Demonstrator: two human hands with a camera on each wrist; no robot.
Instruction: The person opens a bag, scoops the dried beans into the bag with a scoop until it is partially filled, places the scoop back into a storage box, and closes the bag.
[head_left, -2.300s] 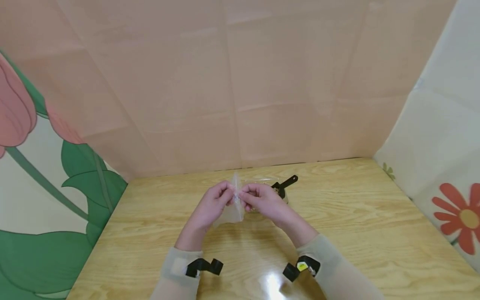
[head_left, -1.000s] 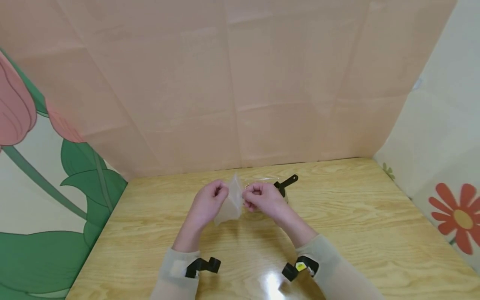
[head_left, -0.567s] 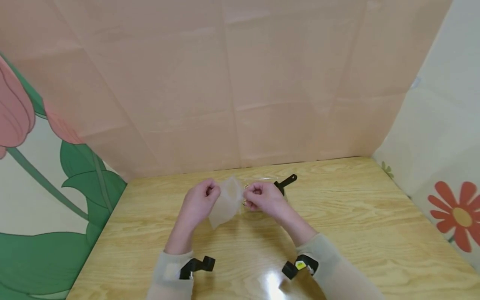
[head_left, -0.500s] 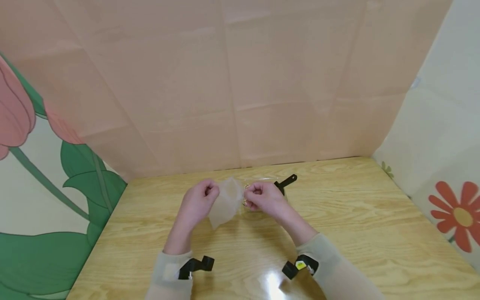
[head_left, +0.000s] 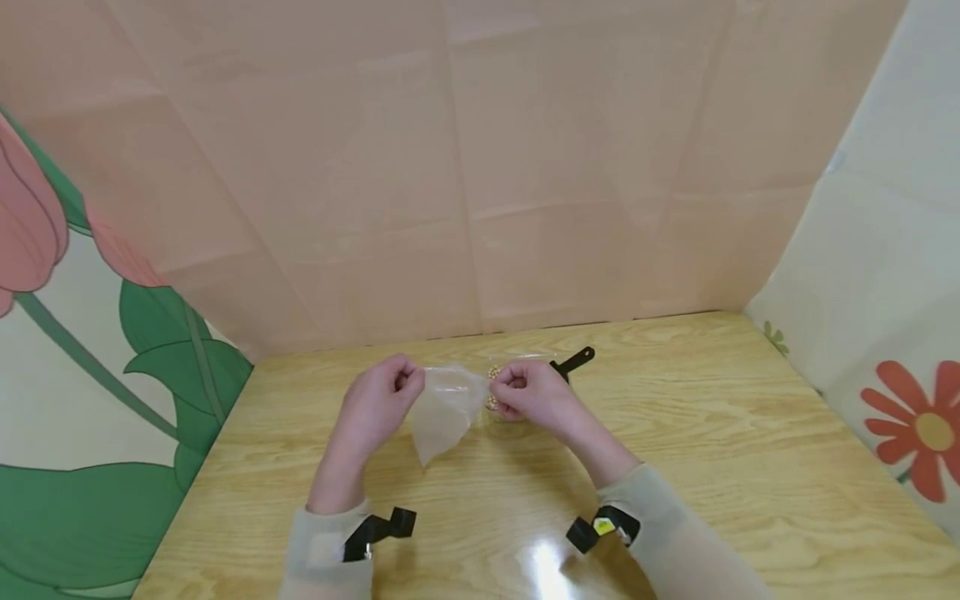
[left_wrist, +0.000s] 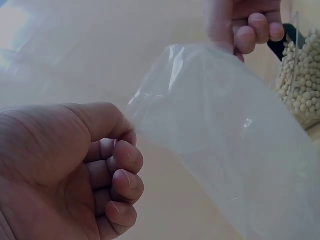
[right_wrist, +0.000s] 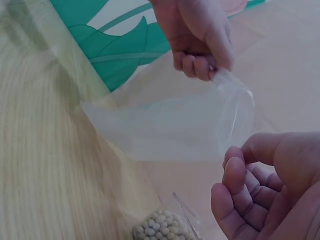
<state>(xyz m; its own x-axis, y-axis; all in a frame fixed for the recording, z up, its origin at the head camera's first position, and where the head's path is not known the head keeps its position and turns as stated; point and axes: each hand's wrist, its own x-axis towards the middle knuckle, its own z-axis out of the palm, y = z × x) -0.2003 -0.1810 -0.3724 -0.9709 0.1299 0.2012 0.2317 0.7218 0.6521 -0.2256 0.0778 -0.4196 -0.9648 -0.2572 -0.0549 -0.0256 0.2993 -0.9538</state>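
Note:
A clear plastic bag hangs stretched between my two hands above the table. My left hand pinches one top corner between thumb and curled forefinger. At the opposite top corner, my right hand pinches the edge with its fingertips. The bag looks flat and holds nothing visible; its lower end droops toward the table in the left wrist view. Behind the right hand stands a transparent container of pale round beans, partly hidden by that hand. A black scoop handle sticks out of it to the right.
The wood-grain table reaches back to a pinkish cloth backdrop. A panel with painted tulips borders the left, and a white one with a red flower the right. Light glares near the table's front.
My left hand has moved left and away from the right hand, so the bag, bunched between them before, is now spread out. The right hand has barely shifted.

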